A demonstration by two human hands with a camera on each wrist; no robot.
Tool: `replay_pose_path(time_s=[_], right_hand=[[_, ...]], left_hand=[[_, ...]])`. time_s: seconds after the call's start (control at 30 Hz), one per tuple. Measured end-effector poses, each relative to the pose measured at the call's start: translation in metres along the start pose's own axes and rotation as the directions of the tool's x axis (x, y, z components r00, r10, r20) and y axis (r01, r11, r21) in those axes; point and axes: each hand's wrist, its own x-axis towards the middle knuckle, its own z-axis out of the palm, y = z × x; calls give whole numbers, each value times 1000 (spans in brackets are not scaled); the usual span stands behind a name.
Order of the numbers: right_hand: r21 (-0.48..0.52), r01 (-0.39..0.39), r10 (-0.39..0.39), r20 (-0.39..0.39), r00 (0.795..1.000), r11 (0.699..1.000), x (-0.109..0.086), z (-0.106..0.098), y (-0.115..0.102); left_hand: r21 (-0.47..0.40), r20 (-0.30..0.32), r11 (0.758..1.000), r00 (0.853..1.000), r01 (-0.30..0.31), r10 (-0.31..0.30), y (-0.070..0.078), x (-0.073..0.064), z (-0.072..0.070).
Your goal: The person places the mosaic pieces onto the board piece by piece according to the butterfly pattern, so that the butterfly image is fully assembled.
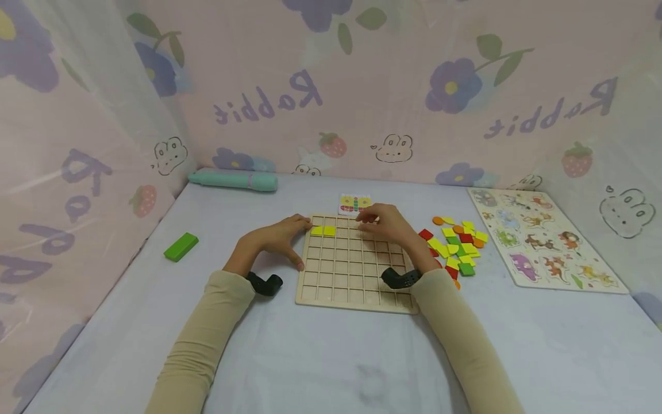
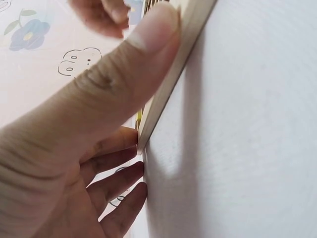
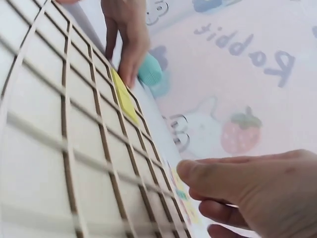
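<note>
A square wooden grid board (image 1: pixel 341 280) lies on the table between both hands. Two yellow square tiles (image 1: pixel 329 231) fill neighbouring cells near its far left corner. My left hand (image 1: pixel 279 237) rests along the board's left side, thumb against the edge and fingertips at the far corner; the left wrist view shows the fingers fairly straight. Above the far right part of the board is my right hand (image 1: pixel 385 223), its fingers loosely bent and no piece showing between them. Just beyond the board's far edge lies a small pattern card (image 1: pixel 351 198), close to the right fingertips.
Loose red, yellow, green and orange pieces (image 1: pixel 457 248) are scattered right of the board. Farther right lies an animal picture board (image 1: pixel 550 241). A green block (image 1: pixel 181 246) sits at the left, and a teal tube-shaped object (image 1: pixel 235 180) lies near the back wall.
</note>
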Motion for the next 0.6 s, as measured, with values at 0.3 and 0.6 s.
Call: replay_pose_path(time_s=[0.3, 0.6], right_hand=[[-14, -163, 164, 82, 983, 986, -52, -39, 32], [93, -230, 207, 212, 955, 969, -76, -52, 50]], left_hand=[[-10, 7, 1000, 1000, 16, -16, 1, -2, 1], [2, -2, 1000, 1000, 11, -11, 1, -1, 1]])
